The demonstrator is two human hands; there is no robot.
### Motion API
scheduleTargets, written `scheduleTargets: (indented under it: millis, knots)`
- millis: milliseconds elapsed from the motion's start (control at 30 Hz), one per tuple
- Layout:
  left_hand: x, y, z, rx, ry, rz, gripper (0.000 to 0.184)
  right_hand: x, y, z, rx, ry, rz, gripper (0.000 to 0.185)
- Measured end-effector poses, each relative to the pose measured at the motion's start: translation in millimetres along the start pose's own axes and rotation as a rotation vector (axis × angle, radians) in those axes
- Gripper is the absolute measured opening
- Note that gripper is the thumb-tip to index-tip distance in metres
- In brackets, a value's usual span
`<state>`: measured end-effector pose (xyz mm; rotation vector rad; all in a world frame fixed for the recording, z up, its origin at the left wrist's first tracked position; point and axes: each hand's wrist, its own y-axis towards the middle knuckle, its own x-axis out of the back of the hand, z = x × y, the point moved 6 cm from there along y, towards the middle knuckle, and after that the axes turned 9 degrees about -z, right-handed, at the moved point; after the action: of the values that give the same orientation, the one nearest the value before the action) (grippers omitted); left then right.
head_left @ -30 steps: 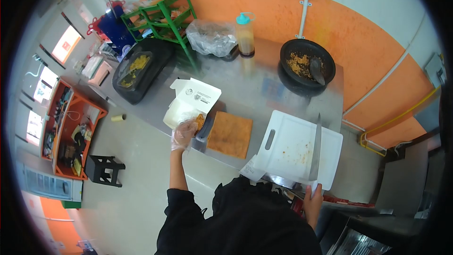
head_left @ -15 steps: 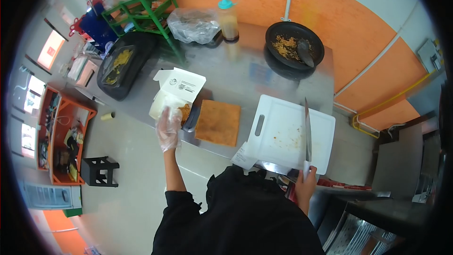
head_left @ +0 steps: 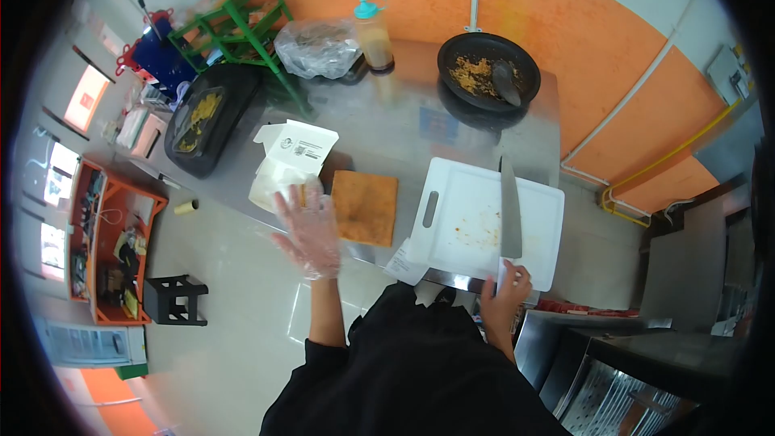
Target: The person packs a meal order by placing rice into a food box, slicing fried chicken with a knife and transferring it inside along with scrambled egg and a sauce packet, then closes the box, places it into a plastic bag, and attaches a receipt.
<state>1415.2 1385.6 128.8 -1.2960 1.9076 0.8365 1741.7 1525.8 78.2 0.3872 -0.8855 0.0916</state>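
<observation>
The right hand has its grip clamped round the pale handle of the knife, whose blade points away from the body over the white board; whether the steel touches the board I cannot tell. The left hand, in a clear glove, holds nothing that shows — its grip is wide apart, the fingers spread before the open box. (Whether they touch it is hard to say, as they hide its near part.) The box's printed lid stands raised at the back.

Just right of the glove, between box and board, lies the brown block, flat on the table. Crumbs are scattered on the board, and a slip sits at its near left corner, by the table's edge.

Farther back, the dark mortar holds orange-brown crumbs, with the pestle resting in it. Along the wall come the bottle with a turquoise cap, the clear bag near it, then the green rack. A black stool stands on the floor at left — well apart from the table.
</observation>
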Motion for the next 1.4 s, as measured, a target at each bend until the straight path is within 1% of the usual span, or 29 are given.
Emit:
scheduleTargets:
  millis: [33,100,133,167,200,267,333,400,433,500,533,567,633,767,800,867,900,933,967,1000,1033,1067,1133,1167,1233,1267,1333,1367,1400]
  knots:
    - [-12.1,-10.0,11.4,0.003,0.005,0.0,0.087,0.1,1.3,13.7,0.04,0.145,0.017,0.043]
    - [-44.2,-34.4,40.5,0.102,0.075,0.073,0.089,-5.9,-2.8,47.1,0.198,0.319,0.134,0.046]
    - [-50.8,-44.7,52.8,0.103,0.084,0.069,0.089,-2.4,-4.1,66.1,0.287,0.339,0.154,0.044]
    - [-56.5,-54.5,66.8,0.179,0.009,0.064,0.085,-0.5,-7.2,83.0,0.376,0.362,0.173,0.043]
    - [-59.1,-61.2,74.7,0.255,-0.066,0.059,0.081,-3.4,-10.6,90.3,0.371,0.37,0.179,0.043]
    - [-65.0,-71.0,69.6,0.236,-0.003,0.105,0.082,-3.8,-20.3,105.4,0.437,0.426,0.16,0.031]
    - [-69.6,-79.5,62.0,0.222,0.051,0.162,0.082,-12.9,-32.9,111.5,0.486,0.435,0.195,0.026]
    - [-60.3,-78.5,45.3,0.192,0.025,0.069,0.079,-14.3,-44.3,123.9,0.561,0.49,0.21,0.016]
    - [-59.1,-77.8,38.1,0.2,0.024,0.079,0.079,-14.9,-48.1,127.6,0.554,0.487,0.199,0.016]
    - [-49.3,-73.5,18.7,0.192,-0.059,0.03,0.073,-18.2,-69.0,141.9,0.688,0.536,0.295,0.017]
    - [-39.0,-69.2,10.7,0.217,-0.189,-0.008,0.07,-23.0,-81.3,147.8,0.748,0.536,0.326,0.017]
    - [-27.7,-65.5,1.9,0.22,-0.198,-0.007,0.07,-28.3,-89.2,150.3,0.75,0.528,0.324,0.017]
    - [3.5,-58.4,-20.6,0.219,-0.174,-0.128,0.068,-45.3,-120.7,166.4,0.94,0.602,0.549,0.017]
    - [51.2,-46.2,-74.4,0.212,-0.252,-0.154,0.068,-67.3,-162.7,209.2,1.136,0.627,0.575,0.012]
    - [66.3,-41.0,-90.0,0.186,-0.192,-0.187,0.065,-76.9,-175.7,221.4,1.154,0.613,0.613,0.011]
    - [106.5,-29.2,-123.7,0.175,-0.15,-0.215,0.062,-98.9,-203.9,248.4,1.152,0.625,0.657,0.011]
    - [141.8,-22.5,-142.8,0.159,-0.128,-0.331,0.053,-108.9,-219.0,261.6,1.145,0.659,0.705,0.01]
    - [173.4,-16.0,-162.9,0.142,-0.102,-0.447,0.045,-114.8,-229.8,278.9,1.118,0.632,0.825,0.01]
    - [189.0,-10.0,-184.0,0.146,-0.112,-0.451,0.045,-122.2,-240.6,295.5,1.119,0.62,0.828,0.01]
    - [202.5,-4.2,-207.7,0.116,-0.152,-0.413,0.035,-132.0,-251.2,311.6,1.087,0.616,0.861,0.012]
    - [218.4,-1.0,-231.7,0.083,-0.19,-0.382,0.031,-140.1,-263.5,325.1,1.054,0.612,0.901,0.013]
    - [246.3,2.4,-254.5,0.077,-0.201,-0.394,0.031,-148.3,-275.3,337.1,1.063,0.602,0.914,0.013]
    - [292.4,4.9,-297.7,0.07,-0.237,-0.262,0.031,-167.9,-292.5,359.8,1.06,0.59,0.919,0.017]
    - [305.6,1.7,-315.5,0.057,-0.244,-0.269,0.031,-175.5,-299.8,371.5,1.074,0.587,0.929,0.017]
    - [341.3,-4.2,-350.1,-0.022,-0.374,-0.478,0.036,-191.8,-308.3,390.8,1.072,0.555,0.976,0.017]
    - [351.6,-4.9,-361.3,-0.051,-0.383,-0.479,0.036,-200.3,-310.3,399.5,1.102,0.558,0.983,0.017]
    - [383.4,-15.9,-377.6,-0.123,-0.406,-0.726,0.04,-223.3,-310.8,415.3,1.02,0.545,1.062,0.017]
    - [401.0,-19.3,-384.8,-0.178,-0.413,-0.73,0.04,-230.2,-310.7,427.8,1.068,0.564,1.082,0.017]
    - [421.3,-20.3,-385.9,-0.184,-0.366,-0.729,0.038,-243.3,-306.1,436.8,0.981,0.522,1.159,0.017]
